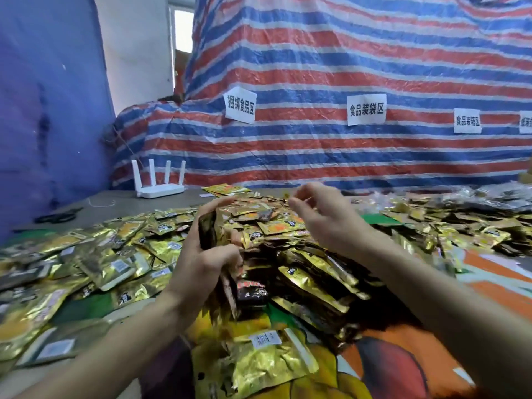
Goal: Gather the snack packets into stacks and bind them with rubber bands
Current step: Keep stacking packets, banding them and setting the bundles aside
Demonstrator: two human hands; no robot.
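Observation:
Gold and black snack packets lie in a big heap (290, 234) in the middle of the table. My left hand (201, 263) grips an upright stack of packets (207, 230) at the heap's left side, thumb below and fingers over the top. Just right of that stack, my right hand (328, 220) hovers above the heap with its fingers curled. A tiny yellowish bit shows at its fingertips, but whether they pinch it is unclear. No rubber band is clearly visible in either hand.
More packets spread left (95, 263) and right (460, 228) over the table. A large gold bag (259, 361) lies close in front. Black scissors (59, 216), a thin loop (100, 203) and a white router (161, 190) sit at the back left. A striped tarp (316, 145) with paper labels rises behind.

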